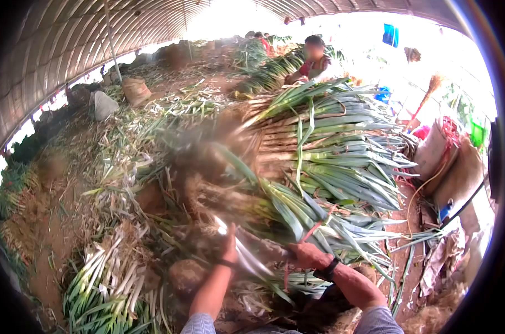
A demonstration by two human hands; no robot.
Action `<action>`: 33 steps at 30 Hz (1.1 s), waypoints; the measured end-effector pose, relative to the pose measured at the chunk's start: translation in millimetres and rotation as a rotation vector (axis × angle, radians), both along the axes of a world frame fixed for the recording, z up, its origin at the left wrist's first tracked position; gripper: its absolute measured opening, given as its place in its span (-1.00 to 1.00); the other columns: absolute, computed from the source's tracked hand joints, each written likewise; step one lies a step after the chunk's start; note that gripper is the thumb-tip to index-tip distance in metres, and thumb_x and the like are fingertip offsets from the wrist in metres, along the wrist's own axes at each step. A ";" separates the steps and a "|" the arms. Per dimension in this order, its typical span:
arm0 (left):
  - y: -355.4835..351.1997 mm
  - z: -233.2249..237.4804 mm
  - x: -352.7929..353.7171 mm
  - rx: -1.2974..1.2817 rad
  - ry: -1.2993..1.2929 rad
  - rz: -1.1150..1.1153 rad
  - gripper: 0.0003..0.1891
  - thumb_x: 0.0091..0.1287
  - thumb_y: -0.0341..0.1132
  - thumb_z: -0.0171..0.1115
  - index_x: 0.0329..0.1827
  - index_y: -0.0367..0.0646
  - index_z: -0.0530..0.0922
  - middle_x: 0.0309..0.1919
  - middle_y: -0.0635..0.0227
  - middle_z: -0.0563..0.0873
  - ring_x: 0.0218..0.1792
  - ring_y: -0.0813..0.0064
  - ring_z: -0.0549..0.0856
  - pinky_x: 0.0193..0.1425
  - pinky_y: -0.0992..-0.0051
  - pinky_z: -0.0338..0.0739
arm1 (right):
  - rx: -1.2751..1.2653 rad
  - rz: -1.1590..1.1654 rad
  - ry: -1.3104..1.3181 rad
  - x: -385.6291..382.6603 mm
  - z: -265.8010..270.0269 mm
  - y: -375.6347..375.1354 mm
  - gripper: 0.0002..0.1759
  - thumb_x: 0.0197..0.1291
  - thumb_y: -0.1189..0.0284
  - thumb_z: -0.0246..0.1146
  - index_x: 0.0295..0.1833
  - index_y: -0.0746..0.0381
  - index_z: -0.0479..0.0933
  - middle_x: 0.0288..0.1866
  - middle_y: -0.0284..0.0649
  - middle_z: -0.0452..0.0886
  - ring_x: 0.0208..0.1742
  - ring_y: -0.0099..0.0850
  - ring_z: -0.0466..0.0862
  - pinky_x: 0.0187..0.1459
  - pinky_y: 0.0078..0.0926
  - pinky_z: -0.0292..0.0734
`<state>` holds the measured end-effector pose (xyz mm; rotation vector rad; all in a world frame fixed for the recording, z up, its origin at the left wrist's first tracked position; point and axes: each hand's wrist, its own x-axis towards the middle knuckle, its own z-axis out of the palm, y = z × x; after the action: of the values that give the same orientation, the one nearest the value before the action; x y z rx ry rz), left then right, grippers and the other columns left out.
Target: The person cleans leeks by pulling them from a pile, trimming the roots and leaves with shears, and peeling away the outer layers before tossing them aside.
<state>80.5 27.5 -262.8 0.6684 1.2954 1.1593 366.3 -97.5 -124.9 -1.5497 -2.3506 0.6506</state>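
Near the bottom centre, my left hand [229, 245] is closed around a white-stemmed leek [251, 257], whose stem slants down to the right. My right hand [310, 256], with a dark band at the wrist, is closed close to a red strip [312, 231]; blur hides what exactly it grips. Just beyond both hands lies a big pile of leeks [341, 167], green leaves to the right and stems to the left. A bunch of cleaner leeks [110, 278] rests on the ground at the lower left.
Another person [315, 58] sits behind the pile among more leeks. Loose leaves [124, 161] litter the ground on the left. Sacks [436, 147] stand at the right, and a tan sack [135, 91] with a grey one [104, 106] at the back left.
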 end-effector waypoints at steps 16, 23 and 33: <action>5.1 94.3 -88.0 0.156 -0.065 0.436 -0.55 0.37 0.18 0.32 -0.27 -0.02 0.47 -0.61 0.45 0.49 -0.65 0.45 0.56 -0.59 0.35 0.53 | -0.011 -0.361 0.057 19.8 28.6 6.6 -0.76 0.09 0.38 0.35 -0.13 0.23 0.58 -0.37 0.08 0.67 -0.28 0.09 0.69 -0.25 -0.03 0.56; -0.2 284.3 -174.5 0.464 0.130 0.473 -0.55 0.39 0.15 0.32 -0.31 -0.05 0.47 -0.64 0.58 0.40 -0.74 0.69 0.38 -0.72 0.57 0.25 | 0.033 -0.283 0.091 43.2 30.1 4.9 -0.74 0.05 0.36 0.37 -0.17 0.27 0.58 -0.40 0.07 0.66 -0.30 0.09 0.68 -0.25 -0.03 0.54; -40.7 438.7 -374.3 0.210 1.585 0.552 -0.36 0.37 0.34 0.22 -0.49 -0.14 0.50 -0.70 0.48 0.46 -0.70 0.55 0.46 -0.57 0.37 0.35 | -0.005 -0.161 0.196 55.0 64.0 0.2 -0.77 0.14 0.39 0.37 -0.23 0.31 0.52 -0.43 -0.01 0.57 -0.39 -0.08 0.60 -0.28 -0.14 0.47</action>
<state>-293.8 -13.2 175.9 1.5969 2.8179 1.1330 421.3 -97.3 -60.9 -1.5800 -2.0599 0.7346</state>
